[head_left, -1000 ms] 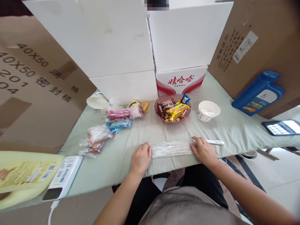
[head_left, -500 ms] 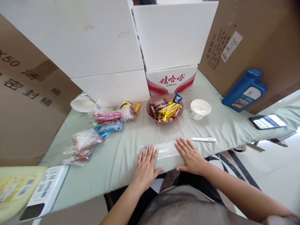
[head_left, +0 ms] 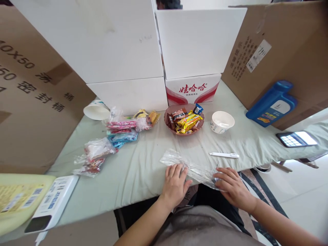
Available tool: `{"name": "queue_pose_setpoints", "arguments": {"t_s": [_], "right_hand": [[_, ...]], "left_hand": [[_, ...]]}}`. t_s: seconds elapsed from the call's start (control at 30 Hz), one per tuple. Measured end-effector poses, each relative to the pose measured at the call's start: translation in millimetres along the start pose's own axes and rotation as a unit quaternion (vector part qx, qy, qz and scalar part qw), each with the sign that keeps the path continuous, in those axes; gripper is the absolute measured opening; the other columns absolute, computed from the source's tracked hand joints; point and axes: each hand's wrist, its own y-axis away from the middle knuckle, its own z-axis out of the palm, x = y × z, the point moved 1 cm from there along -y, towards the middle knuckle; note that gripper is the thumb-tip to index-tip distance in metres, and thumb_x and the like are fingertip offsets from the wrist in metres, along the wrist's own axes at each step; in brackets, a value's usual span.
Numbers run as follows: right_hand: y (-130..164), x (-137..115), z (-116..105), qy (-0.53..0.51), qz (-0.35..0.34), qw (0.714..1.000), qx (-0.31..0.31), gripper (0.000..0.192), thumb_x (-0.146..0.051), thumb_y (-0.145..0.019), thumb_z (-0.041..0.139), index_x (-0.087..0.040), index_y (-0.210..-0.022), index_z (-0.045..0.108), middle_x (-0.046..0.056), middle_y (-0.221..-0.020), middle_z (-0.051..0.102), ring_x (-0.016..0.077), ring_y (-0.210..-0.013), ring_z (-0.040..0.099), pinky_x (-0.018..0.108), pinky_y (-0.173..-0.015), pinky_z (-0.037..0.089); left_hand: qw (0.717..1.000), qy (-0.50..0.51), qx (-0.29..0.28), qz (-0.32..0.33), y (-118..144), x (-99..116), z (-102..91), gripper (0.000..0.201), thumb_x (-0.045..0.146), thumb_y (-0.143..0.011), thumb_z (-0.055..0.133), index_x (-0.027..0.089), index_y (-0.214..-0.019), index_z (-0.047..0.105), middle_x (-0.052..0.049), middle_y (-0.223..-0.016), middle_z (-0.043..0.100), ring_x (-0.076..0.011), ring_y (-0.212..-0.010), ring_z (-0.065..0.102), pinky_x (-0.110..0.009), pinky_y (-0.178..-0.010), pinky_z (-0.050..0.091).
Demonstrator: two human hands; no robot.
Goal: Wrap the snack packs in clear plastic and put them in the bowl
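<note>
1. Here, a clear plastic bag (head_left: 191, 166) is lying slantwise at the near edge of the tabletop (head_left: 143, 160), with one end sticking out past that edge.
2. The left hand (head_left: 175, 182) is laid flat on the middle of the bag, with the fingers loosely spread and pressing down.
3. The end of the bag that hangs off the edge is pinched by the right hand (head_left: 234, 188), whose fingers are curled around it.
4. The bag looks thin and slippery, so it is best kept pressed flat by the left hand while the loose end is pulled gently, not yanked, or it may be crumpled or torn.
5. A white pen (head_left: 224, 155) is seen just past the right hand, near the same edge but not touching the bag.
6. Further back, in the middle of the tabletop, a brown bowl (head_left: 171, 126) full of wrapped candy (head_left: 186, 120) is set, with a white paper cup (head_left: 222, 122) beside it.
7. Toward the left side, small packed snack bags (head_left: 109, 141) are spread out, well apart from the hands.
8. At the far edge, white boxes (head_left: 128, 51) are stacked, and a blue bottle (head_left: 271, 104) is leaned by the right side.
</note>
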Motion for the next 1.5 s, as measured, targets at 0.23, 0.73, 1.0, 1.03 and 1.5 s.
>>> {"name": "queue_pose_setpoints", "arguments": {"t_s": [0.23,0.73,1.0,1.03,1.5], "right_hand": [[-33.7,-36.5,-35.9,-0.178,-0.055,0.971,-0.146,0.024,-0.009,-0.085,0.041,-0.023,-0.089,0.059,0.003,-0.082,0.065,0.0163,-0.083,0.060,0.033,-0.082,0.048],[-184.5,-9.8,64.4,-0.393,0.163,0.895,-0.132,0.031,-0.010,-0.076,0.059,-0.018,-0.106,0.055,-0.002,-0.077,0.066,0.0133,-0.073,0.064,0.027,-0.071,0.051],[-177.9,-20.8,92.8,-0.280,0.171,0.943,-0.046,0.027,-0.017,-0.083,0.057,-0.020,-0.110,0.056,0.004,-0.091,0.070,0.0171,-0.084,0.067,0.031,-0.079,0.052],[-178.3,-22.7,93.4,-0.273,0.159,0.948,-0.040,0.025,-0.018,-0.085,0.056,-0.021,-0.110,0.057,0.004,-0.094,0.070,0.0170,-0.085,0.067,0.031,-0.079,0.052],[-188.0,-34.7,103.3,-0.069,0.071,0.990,-0.100,0.028,-0.028,-0.094,0.048,-0.018,-0.120,0.056,0.008,-0.105,0.065,0.0179,-0.088,0.064,0.028,-0.074,0.048]], "left_hand": [[0.987,0.100,-0.020,0.121,12.5,9.5,-8.7,0.034,0.030,-0.087,0.053,0.017,-0.118,0.058,-0.012,-0.110,0.063,-0.0291,-0.108,0.055,-0.050,-0.098,0.041],[0.946,0.322,0.036,-0.024,46.0,1.4,0.9,0.073,0.015,-0.082,0.054,0.019,-0.146,0.020,-0.011,-0.111,0.065,-0.0222,-0.101,0.064,-0.043,-0.092,0.052],[0.948,0.315,0.022,-0.035,34.4,2.9,-7.4,0.036,0.012,-0.081,0.051,0.017,-0.117,0.054,-0.011,-0.107,0.064,-0.0249,-0.104,0.059,-0.047,-0.092,0.052],[0.948,0.317,0.019,-0.034,33.9,2.9,-7.2,0.035,0.013,-0.081,0.051,0.017,-0.116,0.056,-0.011,-0.106,0.064,-0.0250,-0.104,0.059,-0.047,-0.092,0.052],[0.968,0.214,0.096,-0.094,34.7,-12.1,-32.5,0.027,0.021,-0.091,0.048,0.018,-0.115,0.058,-0.011,-0.106,0.060,-0.0214,-0.099,0.059,-0.040,-0.087,0.053]]}}
